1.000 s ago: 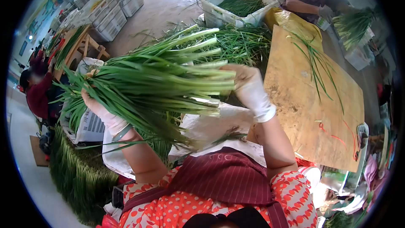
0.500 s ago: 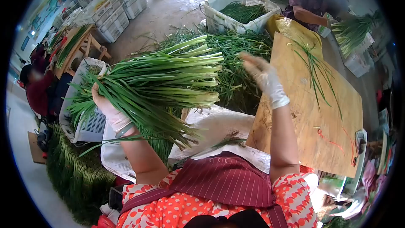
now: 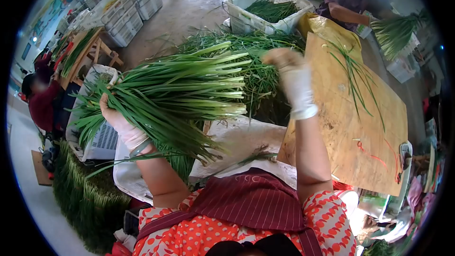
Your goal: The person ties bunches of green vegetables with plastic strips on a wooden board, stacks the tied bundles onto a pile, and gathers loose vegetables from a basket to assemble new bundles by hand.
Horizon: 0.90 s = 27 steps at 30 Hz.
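A thick bunch of Chinese chives is gripped in my left hand, with the pale stem ends fanned out to the right and the leaves trailing left. The glove on this hand leaves the fingertips bare. To the right of the stems, my gloved right hand is raised above a heap of loose chives. Motion smears its fingers, so I cannot make out whether they hold anything. Under the bunch lies a whitish sheet with plant scraps on it.
On the right, a wooden board carries several stray leaves and red ties. White crates stand at the back and at left. Bundled chives are stacked lower left. A co-worker at upper right holds chives.
My right hand has moved left and slightly up, toward the stem ends. My left hand and the bunch have shifted slightly left. In the background, a walking person's second leg has come into view.
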Tool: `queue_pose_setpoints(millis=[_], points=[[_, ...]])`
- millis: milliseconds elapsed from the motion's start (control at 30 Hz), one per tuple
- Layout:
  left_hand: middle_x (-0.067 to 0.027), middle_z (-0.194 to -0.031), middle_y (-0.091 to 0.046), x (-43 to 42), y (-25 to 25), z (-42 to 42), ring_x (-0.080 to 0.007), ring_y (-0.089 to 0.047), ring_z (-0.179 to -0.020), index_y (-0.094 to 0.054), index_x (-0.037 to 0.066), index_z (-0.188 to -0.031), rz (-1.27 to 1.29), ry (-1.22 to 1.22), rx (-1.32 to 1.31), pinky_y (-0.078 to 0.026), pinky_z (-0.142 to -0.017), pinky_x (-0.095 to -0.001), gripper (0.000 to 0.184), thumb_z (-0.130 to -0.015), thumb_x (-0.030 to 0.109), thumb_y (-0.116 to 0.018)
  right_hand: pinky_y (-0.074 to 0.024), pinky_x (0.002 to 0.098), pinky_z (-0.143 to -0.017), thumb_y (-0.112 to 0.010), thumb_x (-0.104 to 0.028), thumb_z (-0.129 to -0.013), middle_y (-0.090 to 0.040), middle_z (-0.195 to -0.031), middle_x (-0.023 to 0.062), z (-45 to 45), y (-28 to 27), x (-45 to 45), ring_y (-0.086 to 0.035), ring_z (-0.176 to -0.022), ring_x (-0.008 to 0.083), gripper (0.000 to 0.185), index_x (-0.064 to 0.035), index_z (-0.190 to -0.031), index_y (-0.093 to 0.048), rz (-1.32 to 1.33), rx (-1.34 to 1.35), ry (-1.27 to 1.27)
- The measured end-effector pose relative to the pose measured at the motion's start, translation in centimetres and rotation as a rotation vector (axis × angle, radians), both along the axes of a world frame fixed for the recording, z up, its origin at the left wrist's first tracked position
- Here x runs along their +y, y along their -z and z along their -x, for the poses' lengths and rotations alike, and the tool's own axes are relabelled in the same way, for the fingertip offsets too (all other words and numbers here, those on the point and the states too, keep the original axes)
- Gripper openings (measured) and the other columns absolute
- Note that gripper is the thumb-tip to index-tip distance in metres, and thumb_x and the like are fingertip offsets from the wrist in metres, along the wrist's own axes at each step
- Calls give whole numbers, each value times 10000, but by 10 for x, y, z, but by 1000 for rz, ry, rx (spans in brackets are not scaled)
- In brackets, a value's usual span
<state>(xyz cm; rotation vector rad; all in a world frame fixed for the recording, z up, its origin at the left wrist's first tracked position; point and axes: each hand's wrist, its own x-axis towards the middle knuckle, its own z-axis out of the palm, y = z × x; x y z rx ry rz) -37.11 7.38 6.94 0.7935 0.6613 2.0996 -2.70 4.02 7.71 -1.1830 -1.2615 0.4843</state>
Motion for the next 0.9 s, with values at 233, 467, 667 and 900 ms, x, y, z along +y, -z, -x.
queue_pose_setpoints(millis=[233, 467, 667, 900], points=[[-136, -959, -596, 4, 11, 18, -203, -601, -797, -468, -22, -1084, 24, -66, 149, -538, -712, -327, 220, -877, 51, -474, -450, 285, -858, -660, -197, -794, -641, -1028, 126, -72, 28, 17, -595, -977, 198, 286, -12, -1010, -644, 39, -518, 367], [-153, -999, -584, 7, 13, 11, -234, -595, -860, -459, -22, -1092, 71, -68, 207, -526, -774, -356, 236, -885, 87, -431, -450, 291, -858, -710, -214, -767, -660, -935, 107, 17, 25, 26, -615, -883, 175, 307, 5, -972, -646, 425, 446, -785], [-124, -1027, -596, 4, 5, 9, -242, -588, -910, -536, 4, -1057, -12, 229, -166, -501, -824, -388, 267, -897, 183, -418, -508, 294, -731, -705, -240, -776, -666, -811, 100, 46, 30, 24, -635, -753, 177, 262, 9, -840, -650, 431, 742, -725], [-123, -1127, -574, 6, 9, 14, -288, -552, -1015, -540, 60, -1127, -76, 441, -262, -440, -907, -456, 436, -895, 384, -362, -502, 277, -752, -676, -202, -799, -669, -885, 90, 56, 5, 14, -628, -809, 159, 287, 0, -993, -613, 143, 507, -700]])
